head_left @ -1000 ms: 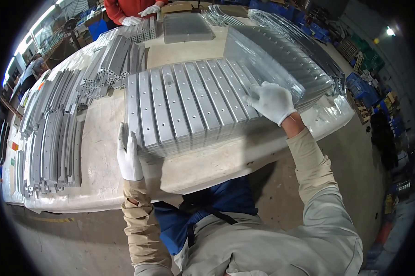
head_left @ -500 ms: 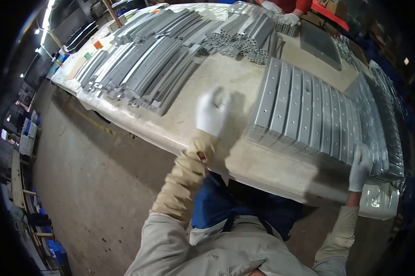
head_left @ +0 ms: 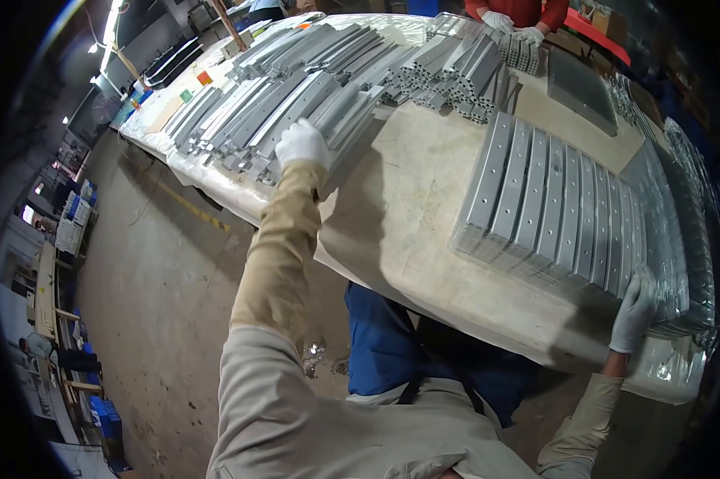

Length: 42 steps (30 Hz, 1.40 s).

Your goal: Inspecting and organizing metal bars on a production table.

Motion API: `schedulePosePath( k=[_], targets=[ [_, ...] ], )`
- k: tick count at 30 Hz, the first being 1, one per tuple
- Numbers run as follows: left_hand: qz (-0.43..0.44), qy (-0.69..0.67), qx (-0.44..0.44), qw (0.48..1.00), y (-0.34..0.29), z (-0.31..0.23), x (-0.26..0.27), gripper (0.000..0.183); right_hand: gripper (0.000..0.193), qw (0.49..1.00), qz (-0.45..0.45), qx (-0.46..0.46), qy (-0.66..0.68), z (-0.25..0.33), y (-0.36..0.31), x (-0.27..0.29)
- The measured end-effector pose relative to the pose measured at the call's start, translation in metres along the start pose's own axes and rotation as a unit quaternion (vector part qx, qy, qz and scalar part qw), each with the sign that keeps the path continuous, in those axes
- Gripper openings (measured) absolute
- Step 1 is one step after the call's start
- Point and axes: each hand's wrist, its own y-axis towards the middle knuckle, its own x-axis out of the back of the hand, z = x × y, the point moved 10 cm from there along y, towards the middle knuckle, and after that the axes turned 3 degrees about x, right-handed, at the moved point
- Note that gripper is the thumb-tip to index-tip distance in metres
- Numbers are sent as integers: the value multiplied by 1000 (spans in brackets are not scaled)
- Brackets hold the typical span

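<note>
Strips (head_left: 300, 102), grey metal, in a loose pile under and beyond the curled fingers of the gloved left hand (head_left: 303, 145); whether these pinch one cannot be told. Block of bars (head_left: 551, 195) with holes, left of the gloved right hand's fingers (head_left: 642, 283), straight and close together at its near corner; plastic-wrapped stack (head_left: 670, 247) just right of them.

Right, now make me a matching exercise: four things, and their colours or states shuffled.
1. bars at the table's left
2. bar stack beside the shiny plastic
3. co-worker's sleeves
4. wearer's trousers

A. blue
B. lined up in an even row
C. red
D. overlapping unevenly

Pairs: 1-D, 2-B, 3-C, 4-A
</note>
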Motion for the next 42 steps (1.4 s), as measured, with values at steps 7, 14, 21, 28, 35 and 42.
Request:
schedulePosePath(
  k=[7, 14, 21, 28, 35, 42],
  targets=[
    [97, -149, -54, 983, -37, -48, -36, 64, 34, 999, -15, 37, -27, 7, -13, 6],
    [-2, -127, -111, 986, -85, -101, -3, 56, 35, 998, -24, 43, -46, 2, -13, -5],
    [145, -166, -155, 963, -100, -125, -28, 44, 34, 998, -14, 44, -35, -6, -17, -10],
    [63, -402, -166, 898, -101, -137, -32, 56, 33, 998, -11, 44, -40, -17, -18, 4],
    [273, -759, 81, 586, -162, -88, -18, 37, 40, 965, -70, -61, 247, 109, -49, 62],
    [287, -845, 75, 444, -253, -121, 35, 52, 84, 855, 108, 45, 505, 278, -48, 18]
  ],
)
